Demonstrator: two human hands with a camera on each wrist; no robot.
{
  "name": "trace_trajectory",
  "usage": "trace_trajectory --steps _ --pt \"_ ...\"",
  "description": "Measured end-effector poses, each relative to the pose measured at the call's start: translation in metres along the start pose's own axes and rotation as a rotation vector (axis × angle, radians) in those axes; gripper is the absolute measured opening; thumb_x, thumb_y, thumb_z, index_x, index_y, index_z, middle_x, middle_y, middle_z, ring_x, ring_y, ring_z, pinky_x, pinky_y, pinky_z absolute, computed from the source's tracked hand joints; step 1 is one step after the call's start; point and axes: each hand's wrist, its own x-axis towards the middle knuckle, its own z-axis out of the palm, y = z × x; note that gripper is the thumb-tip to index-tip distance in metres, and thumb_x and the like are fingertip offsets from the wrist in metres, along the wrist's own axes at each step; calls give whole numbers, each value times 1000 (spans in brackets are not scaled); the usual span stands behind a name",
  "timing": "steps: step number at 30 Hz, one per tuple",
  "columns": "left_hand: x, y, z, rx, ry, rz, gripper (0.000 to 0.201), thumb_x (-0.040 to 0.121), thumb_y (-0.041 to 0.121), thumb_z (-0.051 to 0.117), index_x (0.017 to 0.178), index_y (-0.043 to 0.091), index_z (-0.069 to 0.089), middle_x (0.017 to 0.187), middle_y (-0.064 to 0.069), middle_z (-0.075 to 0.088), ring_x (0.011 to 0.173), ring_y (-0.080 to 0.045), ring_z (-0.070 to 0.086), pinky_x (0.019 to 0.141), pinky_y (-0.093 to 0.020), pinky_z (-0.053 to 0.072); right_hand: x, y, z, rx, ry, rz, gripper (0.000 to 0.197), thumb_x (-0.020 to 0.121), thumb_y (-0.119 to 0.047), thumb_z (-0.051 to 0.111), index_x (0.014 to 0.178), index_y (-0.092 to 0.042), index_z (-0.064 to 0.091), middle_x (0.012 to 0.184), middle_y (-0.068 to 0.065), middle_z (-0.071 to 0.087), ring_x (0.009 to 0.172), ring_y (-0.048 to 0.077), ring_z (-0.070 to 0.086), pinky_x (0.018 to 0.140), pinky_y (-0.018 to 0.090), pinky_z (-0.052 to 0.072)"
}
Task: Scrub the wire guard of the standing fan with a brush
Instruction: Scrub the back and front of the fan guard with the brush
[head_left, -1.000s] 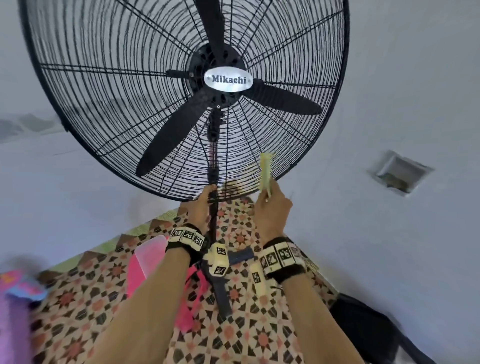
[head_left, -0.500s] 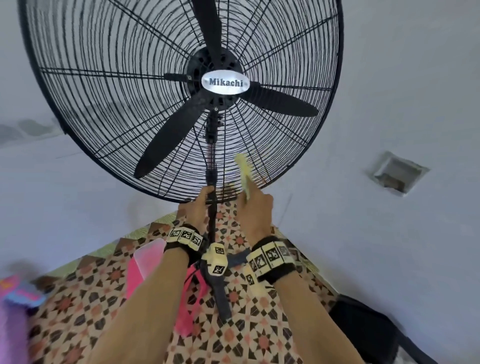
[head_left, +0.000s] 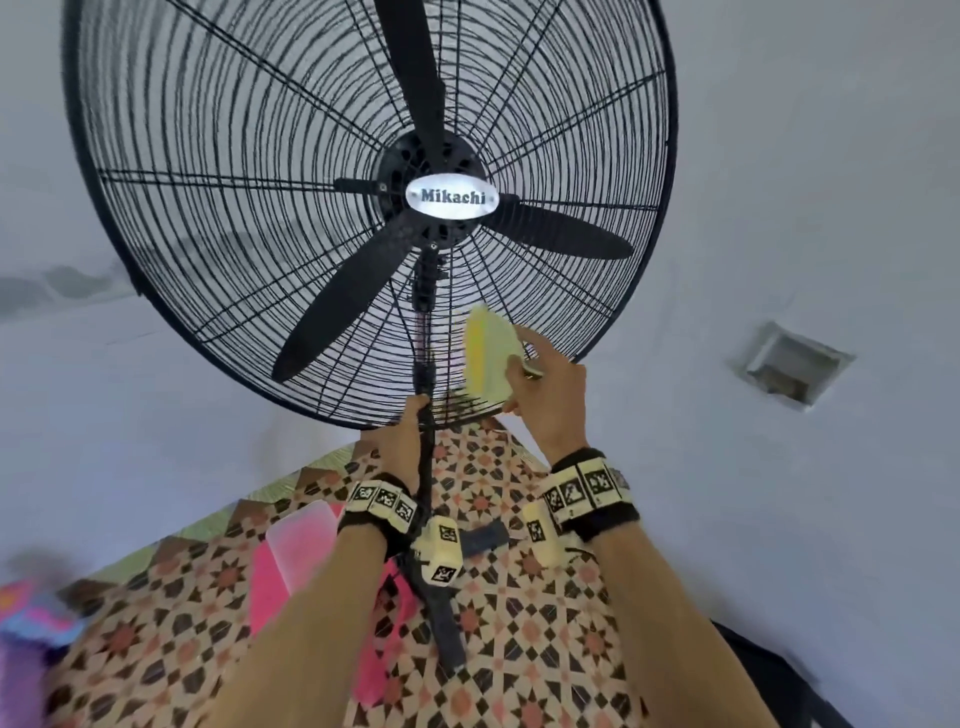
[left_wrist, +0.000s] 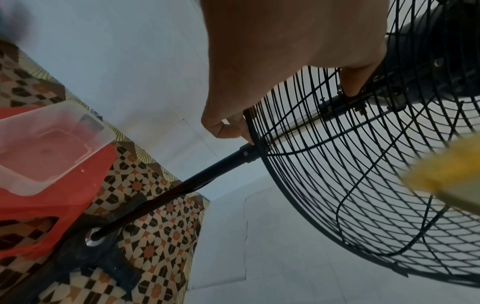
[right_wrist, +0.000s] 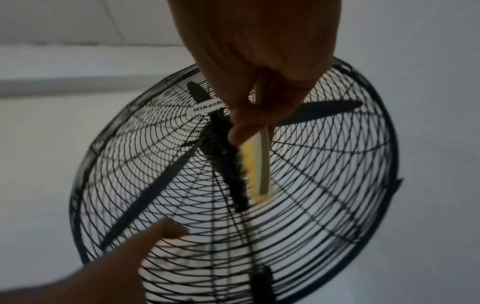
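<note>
- Scrubbing looks underway: the yellow-backed scrub brush with pale bristles sits against the lower right part of the black round wire guard of the standing fan, just right of centre.
- How much is cleaned can't be judged; the wires look equally dark all over. Upper and left areas are likely still to do.
- Right hand is closed round the brush, fingers curled on its near end, bristle side toward the wires.
- Left hand grips the bottom rim of the guard where it meets the black metal pole, fingers hooked through the wires, steadying it.
- A clear plastic tub sits on a red plastic stool, near left on the patterned tile floor.
</note>
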Motion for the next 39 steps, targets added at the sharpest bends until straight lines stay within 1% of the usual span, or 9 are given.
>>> trace_trajectory --steps 4,9,14,21,26,30,35,37,39 --pt "-4 4 -5 15 14 6 49 96 40 69 112 17 28 85 3 44 78 -20 49 82 -32 47 6 6 -14 -164 162 30 37 103 -21 54 140 -19 56 111 20 71 70 23 71 55 43 63" --pt "53 -19 -10 60 43 23 119 68 70 72 154 -1 29 141 -31 52 124 -51 56 105 -62 48 1 -23 6 -70 -127 -179 41 104 -20 57 145 -23 54 119 15 72 59 20 73 52 36 62" --pt "131 -32 -19 39 65 -71 167 20 93 77 155 18 11 147 -26 50 122 -48 58 102 -62 51 15 -16 2 -138 105 -61 46 105 -20 52 147 -35 45 88 10 67 63 28 70 53 44 62" --pt "156 -39 -35 79 -30 13 151 38 101 71 156 30 10 143 -25 53 110 -48 67 96 -66 54 11 -47 17 -76 -191 -318 40 104 -15 52 138 -36 48 65 11 60 46 33 60 51 50 60" --pt "101 -14 -41 57 -71 56 148 41 96 72 157 23 17 158 -18 36 128 -42 57 109 -60 46 21 -52 9 -348 91 -279 40 103 -10 49 140 -26 49 57 1 53 47 23 52 43 36 47" --pt "81 0 -47 61 -92 83 149 41 85 70 160 11 19 151 -2 30 120 -36 56 104 -54 50 16 -72 14 -167 -48 -329 25 104 -11 53 124 -22 62 71 2 66 49 24 64 49 43 58" --pt "101 -4 -55 148 -226 222 103 54 90 63 138 32 56 161 -4 14 117 -37 64 105 -59 51 28 -83 19 -309 -34 -420 24 101 -6 55 116 -8 73 73 -2 68 52 12 62 51 13 43" --pt "106 -3 -60 118 -220 114 115 54 92 71 148 30 49 160 -4 24 115 -32 67 104 -62 50 29 -89 17 -347 -106 -390 27 101 -13 55 125 -11 69 70 0 69 54 15 64 55 13 47" --pt "108 -6 -65 97 -271 132 82 67 86 68 133 36 62 149 -6 41 120 -33 62 105 -63 48 26 -97 16 -364 -278 -333 39 99 -21 58 137 -13 59 76 -1 67 53 9 61 58 6 46"
